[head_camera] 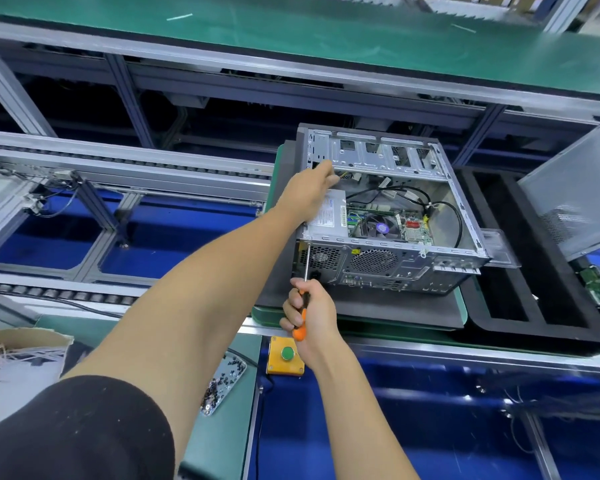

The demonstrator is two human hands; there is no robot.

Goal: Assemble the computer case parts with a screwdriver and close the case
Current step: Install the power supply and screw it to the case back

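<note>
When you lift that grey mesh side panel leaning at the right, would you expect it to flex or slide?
The side panel looks like thin perforated sheet metal, so probably light and slightly springy. Propped tilted on the black foam tray, it may slide or tip if nudged.

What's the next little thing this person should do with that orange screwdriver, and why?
Probably turn the screwdriver to drive the screw home: the right hand grips its handle, its tip sits at the open computer case's rear corner, and the left hand steadies the case.

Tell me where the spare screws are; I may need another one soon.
In the head view, the screws lie in a small tray at lower centre-left, just left of the yellow button box and below the left forearm.
</note>
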